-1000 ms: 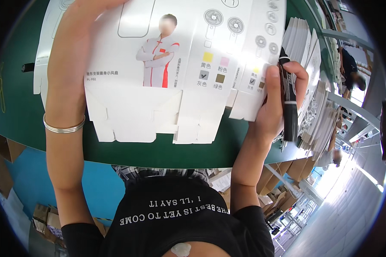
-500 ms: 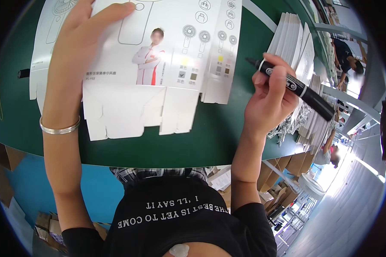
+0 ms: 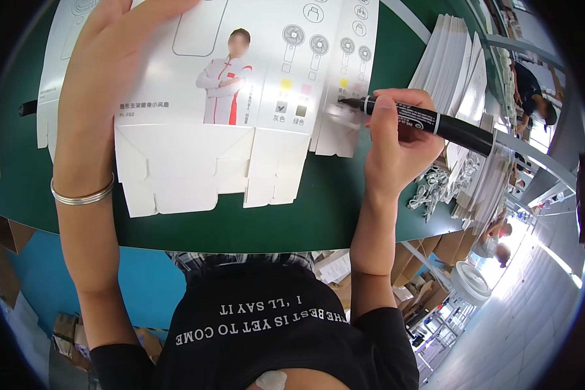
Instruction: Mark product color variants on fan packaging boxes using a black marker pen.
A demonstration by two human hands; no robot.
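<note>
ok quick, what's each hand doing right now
left hand: open, pressed flat on the flattened white carton lying on the green table.
right hand: closed around a black marker, its tip on the carton's right panel.

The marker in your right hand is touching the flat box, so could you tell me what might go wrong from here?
1. The black marker has its tip on the small colour squares of the flat white carton; a slip could mark the wrong square.
2. Only the left hand pins the carton, far from the tip, so that edge could shift.
3. The right hand might smear wet ink.
</note>
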